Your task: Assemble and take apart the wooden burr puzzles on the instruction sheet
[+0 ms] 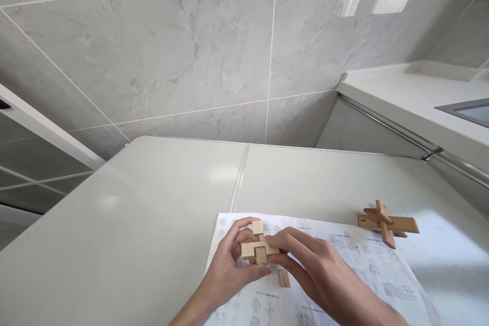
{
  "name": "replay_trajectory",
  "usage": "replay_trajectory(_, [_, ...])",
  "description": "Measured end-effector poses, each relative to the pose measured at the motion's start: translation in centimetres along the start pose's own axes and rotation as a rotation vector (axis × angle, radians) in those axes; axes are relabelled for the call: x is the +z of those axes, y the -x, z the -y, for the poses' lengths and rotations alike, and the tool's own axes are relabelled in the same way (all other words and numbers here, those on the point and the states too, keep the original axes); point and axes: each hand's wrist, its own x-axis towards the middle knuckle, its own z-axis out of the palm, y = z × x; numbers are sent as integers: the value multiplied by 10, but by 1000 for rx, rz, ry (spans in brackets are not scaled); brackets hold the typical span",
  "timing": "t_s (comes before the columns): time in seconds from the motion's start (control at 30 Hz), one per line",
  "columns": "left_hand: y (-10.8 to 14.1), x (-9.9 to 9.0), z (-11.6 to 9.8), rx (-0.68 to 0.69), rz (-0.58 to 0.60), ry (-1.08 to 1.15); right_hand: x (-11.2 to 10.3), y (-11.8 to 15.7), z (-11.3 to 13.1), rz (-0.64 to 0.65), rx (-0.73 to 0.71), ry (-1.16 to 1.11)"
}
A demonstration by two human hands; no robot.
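Note:
Several pale wooden blocks (261, 254) are fitted into one another in a cross-like cluster, held up over a printed sheet (263, 305). My left hand (225, 267) grips the cluster from the left, its thumb along the lower edge and its fingers curled behind. From the right, my right hand (311, 260) pinches the cluster's right end between thumb and fingers. A loose wooden piece (283, 278) lies on the sheet just below, partly hidden by my right hand. How the blocks interlock at the back is hidden.
At the right, a reddish-brown wooden puzzle (399, 224) of crossed pieces, marked with a 2, stands by the sheet's upper right edge. The pale glossy table (153, 224) has a seam across it. A white counter (401, 91) adjoins at the upper right, beyond the table's far edge.

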Motion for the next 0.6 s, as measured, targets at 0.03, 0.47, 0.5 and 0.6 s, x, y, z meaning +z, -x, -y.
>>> replay_trajectory(0.03, [0, 0, 0, 3, 2, -5, 0, 0, 0, -7, -13, 3])
replay_trajectory(0.47, [3, 11, -10, 91, -9, -171, 12, 0, -2, 126, 290, -249])
replay_trajectory(0.5, [3, 11, -9, 84, -19, -188, 12, 0, -2, 143, 327, -290])
replay_trajectory(0.6, [3, 10, -8, 79, -21, -231, 14, -3, -1, 163, 405, -404])
